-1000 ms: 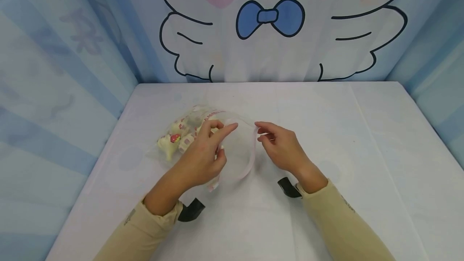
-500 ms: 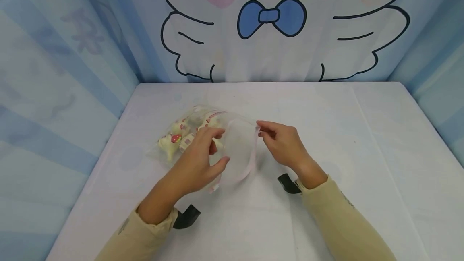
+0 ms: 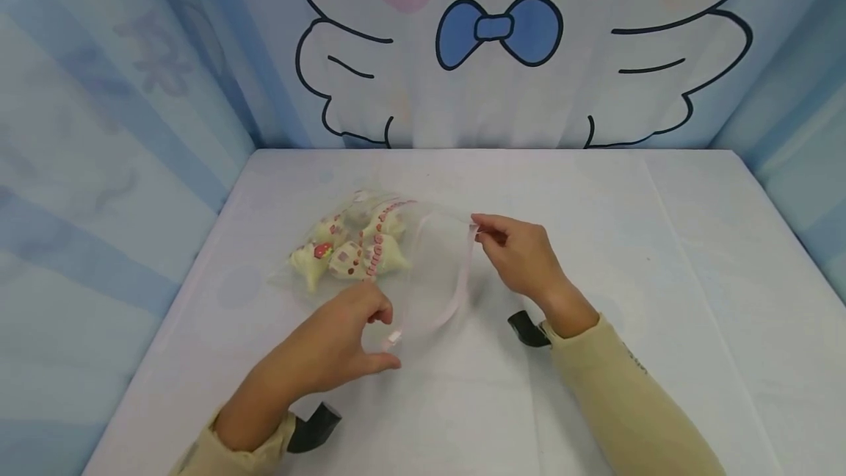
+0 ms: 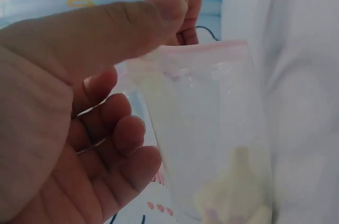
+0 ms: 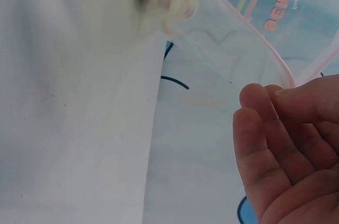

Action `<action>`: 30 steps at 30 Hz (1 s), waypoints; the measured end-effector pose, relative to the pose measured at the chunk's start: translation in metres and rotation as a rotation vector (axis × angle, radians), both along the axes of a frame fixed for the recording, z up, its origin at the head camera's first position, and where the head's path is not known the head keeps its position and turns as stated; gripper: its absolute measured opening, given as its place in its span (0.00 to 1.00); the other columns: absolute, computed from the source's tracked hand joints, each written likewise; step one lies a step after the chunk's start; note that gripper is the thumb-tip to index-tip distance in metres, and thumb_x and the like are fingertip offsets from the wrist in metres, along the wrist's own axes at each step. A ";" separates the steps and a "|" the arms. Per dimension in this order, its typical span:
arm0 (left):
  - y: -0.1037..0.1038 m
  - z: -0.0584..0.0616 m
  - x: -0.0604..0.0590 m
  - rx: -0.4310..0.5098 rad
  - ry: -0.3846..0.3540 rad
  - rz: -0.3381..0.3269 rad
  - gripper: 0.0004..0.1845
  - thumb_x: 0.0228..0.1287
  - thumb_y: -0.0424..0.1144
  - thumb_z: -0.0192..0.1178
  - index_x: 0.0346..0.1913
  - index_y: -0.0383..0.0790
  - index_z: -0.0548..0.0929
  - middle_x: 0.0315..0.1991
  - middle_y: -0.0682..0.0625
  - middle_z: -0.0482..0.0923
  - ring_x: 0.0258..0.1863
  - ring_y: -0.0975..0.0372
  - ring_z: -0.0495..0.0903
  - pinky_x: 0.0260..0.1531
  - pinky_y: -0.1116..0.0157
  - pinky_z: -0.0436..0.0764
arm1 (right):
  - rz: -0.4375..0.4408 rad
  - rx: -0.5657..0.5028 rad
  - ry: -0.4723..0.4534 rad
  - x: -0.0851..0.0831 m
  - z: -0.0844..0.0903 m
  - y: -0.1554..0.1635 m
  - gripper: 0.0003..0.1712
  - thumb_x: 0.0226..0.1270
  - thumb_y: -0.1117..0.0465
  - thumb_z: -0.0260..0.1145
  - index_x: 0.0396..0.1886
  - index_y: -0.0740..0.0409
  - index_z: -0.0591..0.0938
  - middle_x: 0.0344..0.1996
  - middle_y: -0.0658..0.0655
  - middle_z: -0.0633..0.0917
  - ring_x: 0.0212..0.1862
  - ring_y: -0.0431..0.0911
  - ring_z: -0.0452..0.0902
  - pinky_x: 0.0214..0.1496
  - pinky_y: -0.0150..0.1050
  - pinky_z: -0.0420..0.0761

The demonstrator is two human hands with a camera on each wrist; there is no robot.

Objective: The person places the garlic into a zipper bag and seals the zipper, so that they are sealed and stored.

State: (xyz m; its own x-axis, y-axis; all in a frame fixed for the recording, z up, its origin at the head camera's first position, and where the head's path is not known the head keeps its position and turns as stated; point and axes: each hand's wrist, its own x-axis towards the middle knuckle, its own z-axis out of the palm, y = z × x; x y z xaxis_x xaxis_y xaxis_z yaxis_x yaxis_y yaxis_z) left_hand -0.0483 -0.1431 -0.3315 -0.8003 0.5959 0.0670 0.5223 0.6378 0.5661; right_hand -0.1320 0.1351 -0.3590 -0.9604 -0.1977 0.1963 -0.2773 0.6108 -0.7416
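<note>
A clear plastic zip bag [image 3: 432,281] with a pink edge lies on the table, its mouth spread toward the right. Several pale yellow figures [image 3: 346,259] with red and brown markings sit inside its left part. My right hand [image 3: 518,252] pinches the far corner of the pink edge; the right wrist view shows thumb and fingertips meeting on that edge [image 5: 278,57]. By the near corner, my left hand [image 3: 330,344] holds its thumb apart from its bent fingers, around a small pale zip slider [image 3: 393,338]. Nothing is plainly gripped there. Pink lettering shows on the bag.
A white cloth covers the table [image 3: 634,255]. Behind it hangs a curtain [image 3: 489,101] printed with a cartoon figure and blue bow tie. Blue and white curtains [image 3: 119,241] also stand at the sides. Black wrist mounts [image 3: 529,329] stick out from the cuffs.
My left hand has moved down and left from the middle of the bag's mouth to its near corner, uncovering the figures. My right hand stays at the far corner, shifted slightly up.
</note>
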 end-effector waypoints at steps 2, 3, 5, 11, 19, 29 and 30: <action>-0.001 -0.002 0.000 -0.004 0.026 -0.012 0.21 0.51 0.35 0.78 0.38 0.44 0.73 0.35 0.57 0.69 0.36 0.64 0.70 0.38 0.66 0.76 | -0.009 0.005 0.000 -0.001 0.000 0.001 0.19 0.73 0.65 0.59 0.61 0.63 0.82 0.47 0.59 0.87 0.48 0.51 0.85 0.47 0.47 0.83; -0.001 -0.003 0.000 -0.001 0.042 -0.017 0.19 0.52 0.33 0.77 0.37 0.44 0.74 0.35 0.57 0.70 0.35 0.65 0.70 0.37 0.66 0.76 | -0.015 0.006 -0.001 -0.001 0.000 0.001 0.19 0.73 0.65 0.59 0.60 0.63 0.82 0.48 0.59 0.87 0.48 0.51 0.85 0.47 0.48 0.83; -0.001 -0.004 -0.002 0.009 0.059 -0.025 0.16 0.54 0.28 0.73 0.36 0.43 0.75 0.34 0.57 0.71 0.34 0.65 0.71 0.36 0.67 0.77 | -0.028 0.007 -0.006 -0.002 0.001 0.002 0.19 0.72 0.64 0.60 0.60 0.62 0.83 0.48 0.59 0.87 0.48 0.51 0.85 0.47 0.48 0.83; -0.003 -0.006 -0.006 0.015 0.053 -0.009 0.15 0.54 0.21 0.67 0.31 0.44 0.77 0.31 0.58 0.72 0.31 0.66 0.72 0.33 0.68 0.77 | -0.069 0.022 -0.005 -0.004 0.001 0.008 0.19 0.72 0.64 0.61 0.60 0.62 0.83 0.48 0.59 0.87 0.47 0.51 0.85 0.46 0.48 0.82; -0.005 -0.013 -0.011 0.003 0.085 0.041 0.14 0.55 0.21 0.66 0.32 0.43 0.77 0.31 0.57 0.72 0.30 0.65 0.72 0.31 0.68 0.77 | -0.116 0.022 0.002 -0.006 -0.001 0.019 0.19 0.72 0.65 0.60 0.59 0.62 0.83 0.47 0.60 0.88 0.47 0.52 0.85 0.45 0.47 0.82; -0.008 -0.016 -0.013 0.028 0.130 0.029 0.14 0.56 0.21 0.68 0.29 0.44 0.78 0.30 0.57 0.74 0.30 0.67 0.74 0.31 0.69 0.78 | -0.167 0.034 -0.013 -0.007 -0.002 0.030 0.19 0.73 0.65 0.59 0.61 0.64 0.82 0.49 0.63 0.86 0.49 0.55 0.84 0.47 0.50 0.83; -0.009 -0.016 -0.013 0.025 0.126 0.028 0.13 0.56 0.22 0.68 0.29 0.44 0.79 0.30 0.57 0.74 0.30 0.67 0.74 0.31 0.69 0.78 | -0.173 0.035 -0.018 -0.007 -0.001 0.031 0.20 0.74 0.64 0.59 0.61 0.64 0.81 0.49 0.63 0.86 0.50 0.55 0.84 0.47 0.50 0.83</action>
